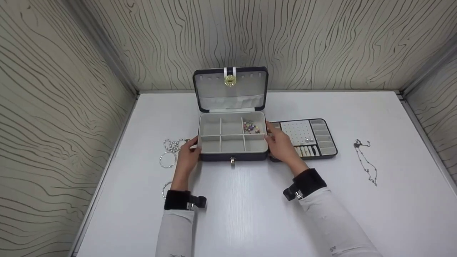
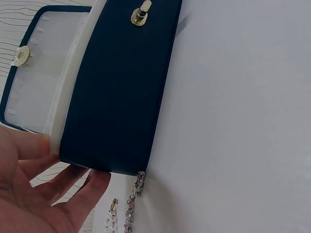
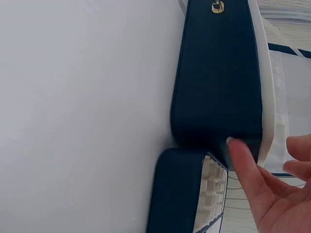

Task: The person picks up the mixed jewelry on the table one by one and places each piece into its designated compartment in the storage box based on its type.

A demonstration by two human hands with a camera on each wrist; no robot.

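Observation:
An opened jewelry box (image 1: pixel 232 157), dark blue with a pale interior, stands between the two hands, its lid (image 1: pixel 230 93) upright behind it. Small colourful beads or jewelry pieces (image 1: pixel 252 127) lie in its back right compartment; the other compartments look bare. My left hand (image 1: pixel 187 157) holds the box's left end, one digit at the pale rim and other fingertips against the side. At the right end my right hand (image 1: pixel 282 144) grips the side, with one digit pressed on the dark wall in the right wrist view. Part of each hand's hold is hidden.
A dark-edged jewelry tray (image 1: pixel 324 157) with earrings and rings sits right of the box, partly behind the right hand. Beaded strands (image 1: pixel 172 145) and a bracelet (image 1: pixel 167 160) lie on the left, another bracelet (image 1: pixel 165 189) nearer. A necklace (image 1: pixel 367 166) lies far right.

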